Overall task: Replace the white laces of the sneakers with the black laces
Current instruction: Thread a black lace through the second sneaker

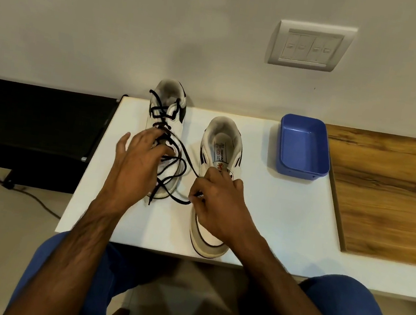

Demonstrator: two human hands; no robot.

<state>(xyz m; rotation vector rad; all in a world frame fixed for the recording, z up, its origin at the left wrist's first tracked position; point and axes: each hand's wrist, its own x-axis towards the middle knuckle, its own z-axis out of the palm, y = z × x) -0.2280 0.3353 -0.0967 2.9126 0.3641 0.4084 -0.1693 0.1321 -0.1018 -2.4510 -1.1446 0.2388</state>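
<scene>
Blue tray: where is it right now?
Head view: the blue tray sits at the back right of the white table, right of the unlaced sneaker, beside the wooden surface, below the wall switch.

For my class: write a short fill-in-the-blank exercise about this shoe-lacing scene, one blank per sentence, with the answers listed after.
1. The lace pinched by the right hand is ____ in colour.
2. The left hand rests on the sneaker that is already partly ____.
3. The tub beside the right sneaker is ____ in colour.
4. Both sneakers stand on a ____ board.

Answers: black; laced; blue; white
</scene>
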